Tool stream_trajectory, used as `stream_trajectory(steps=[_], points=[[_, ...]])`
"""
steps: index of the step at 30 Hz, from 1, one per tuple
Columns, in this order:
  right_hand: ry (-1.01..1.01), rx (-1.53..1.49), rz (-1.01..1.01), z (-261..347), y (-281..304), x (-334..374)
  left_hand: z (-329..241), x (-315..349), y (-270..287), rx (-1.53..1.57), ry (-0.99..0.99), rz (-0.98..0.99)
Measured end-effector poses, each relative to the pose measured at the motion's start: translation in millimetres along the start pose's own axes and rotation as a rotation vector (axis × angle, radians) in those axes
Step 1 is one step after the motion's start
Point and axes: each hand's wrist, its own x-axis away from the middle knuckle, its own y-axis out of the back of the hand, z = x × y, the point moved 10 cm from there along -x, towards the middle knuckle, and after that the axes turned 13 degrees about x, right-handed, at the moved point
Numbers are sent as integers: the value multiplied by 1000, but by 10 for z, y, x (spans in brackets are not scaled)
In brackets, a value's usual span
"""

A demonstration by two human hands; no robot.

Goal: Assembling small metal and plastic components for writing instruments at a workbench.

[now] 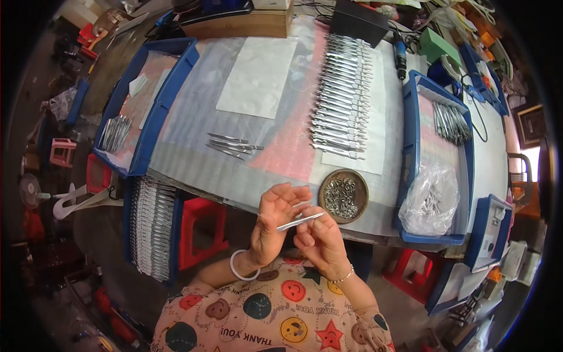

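A slender, pointed silver metal piece [300, 221] is held slantwise in front of my body, just off the table's near edge. My right hand [324, 246] pinches it near its right end. The piece's other end overlaps my left hand [272, 226], whose fingers are loosely curved and apart; whether it touches the palm I cannot tell. Just beyond my right hand, a round brown bowl [365, 202] holds many small metal parts [341, 196]. Several slim dark metal pieces [233, 145] lie loosely on the table beyond my left hand.
A long row of silver tweezer-like tools [343, 97] runs up the table. Blue trays stand left [145, 142] and right [411, 138], with metal pieces inside; a plastic bag [431, 199] lies in the right one. Red stools [199, 232] are below the edge. A powered screwdriver [400, 56] lies at the back.
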Motion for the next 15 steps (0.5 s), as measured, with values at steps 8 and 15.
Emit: stream_trajectory(steps=[8, 15], points=[[149, 375, -179, 400, 238, 154, 8, 127, -92, -26, 54, 105], [-28, 558, -120, 411, 117, 261, 299, 342, 62, -407, 547, 14]])
